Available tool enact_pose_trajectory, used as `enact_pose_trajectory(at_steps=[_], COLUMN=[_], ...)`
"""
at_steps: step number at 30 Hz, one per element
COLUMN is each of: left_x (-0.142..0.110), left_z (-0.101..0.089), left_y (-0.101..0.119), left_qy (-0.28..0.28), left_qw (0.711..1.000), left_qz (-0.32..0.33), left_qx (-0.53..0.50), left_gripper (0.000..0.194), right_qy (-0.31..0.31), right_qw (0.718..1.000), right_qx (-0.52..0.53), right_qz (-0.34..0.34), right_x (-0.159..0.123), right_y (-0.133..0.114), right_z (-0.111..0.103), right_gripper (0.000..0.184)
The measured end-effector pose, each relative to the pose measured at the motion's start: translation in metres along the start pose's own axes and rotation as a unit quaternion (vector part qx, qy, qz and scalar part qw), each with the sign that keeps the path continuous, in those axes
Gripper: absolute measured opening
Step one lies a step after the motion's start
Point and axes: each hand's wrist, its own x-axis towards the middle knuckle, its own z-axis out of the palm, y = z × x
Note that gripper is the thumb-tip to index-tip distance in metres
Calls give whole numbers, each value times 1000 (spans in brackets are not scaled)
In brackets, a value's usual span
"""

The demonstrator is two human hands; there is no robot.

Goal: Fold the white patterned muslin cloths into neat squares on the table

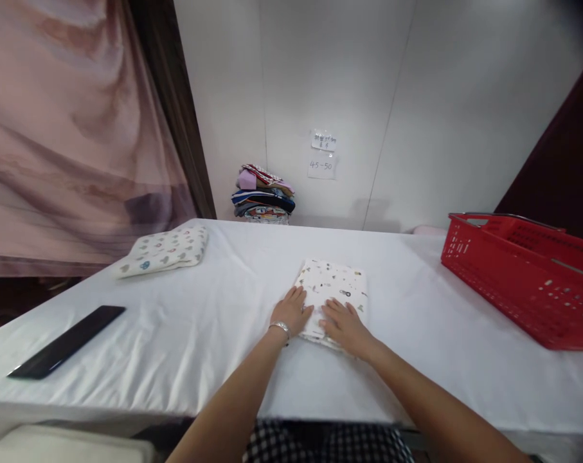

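A white cloth with a small scattered print [330, 281] lies folded into a flat rectangle on the white-covered table [214, 334]. My left hand [291, 311], with a silver bracelet at its wrist, rests on the cloth's near left edge, fingers stretched out. Lying flat on the near right part of the same cloth is my right hand [345, 326], its fingers spread. Neither hand grips anything; both press on the top of the folded cloth. The layers show at its near edge.
Another folded white printed cloth [168, 249] lies at the back left. A black flat panel [69, 341] is nearer me on the left. A red plastic basket [517, 276] stands at the right. Behind the table's far edge is a stack of folded fabrics [263, 196].
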Motion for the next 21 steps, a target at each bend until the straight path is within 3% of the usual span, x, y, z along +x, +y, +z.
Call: enact_pose_trajectory(at_steps=[6, 10, 12, 15, 18, 21], left_x=[0, 3, 4, 2, -1, -2], left_z=[-6, -10, -13, -19, -26, -32], left_y=[3, 2, 1, 0, 1, 3], left_qy=[-8, -40, -40, -20, -24, -36], left_qw=[1000, 998, 996, 991, 982, 973], left_qz=[1, -27, -53, -116, -183, -222], left_qx=[-8, -47, -60, -59, -50, -45], left_gripper=[52, 53, 54, 54, 48, 44], right_qy=[23, 159, 207, 183, 135, 117], right_qw=[999, 977, 946, 873, 802, 775], right_qx=[37, 122, 190, 377, 527, 567], right_qz=[-26, 74, 160, 248, 248, 255], right_x=[-21, -29, -32, -36, -36, -30], right_y=[1, 25, 41, 59, 62, 56], right_z=[4, 1, -3, -8, -11, -11], right_gripper=[53, 53, 57, 68, 78, 87])
